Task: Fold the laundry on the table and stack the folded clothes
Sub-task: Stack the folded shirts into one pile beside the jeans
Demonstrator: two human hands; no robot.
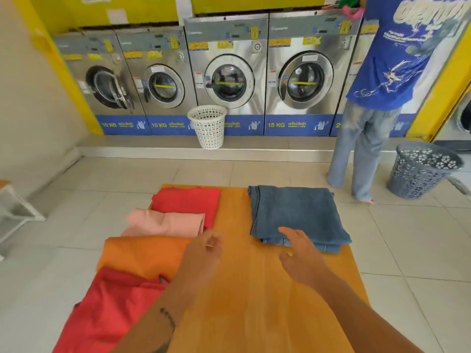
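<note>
Folded blue jeans (298, 212) lie at the far right of the wooden table (257, 289). Along the left edge, from far to near, lie a red garment (188, 202), a pink one (165, 222), an orange one (142, 253) and a red shirt (109, 309) that hangs over the table's side. My left hand (204, 253) hovers over the table's middle beside the orange garment, fingers loosely curled, holding nothing. My right hand (300, 253) is spread open just in front of the jeans' near edge, also holding nothing.
A row of washing machines (229, 77) lines the far wall. A white basket (207, 126) stands on the step before them. A person in a blue shirt (397, 54) stands at the right next to a grey basket (420, 169). A white rack (15, 205) is at the left.
</note>
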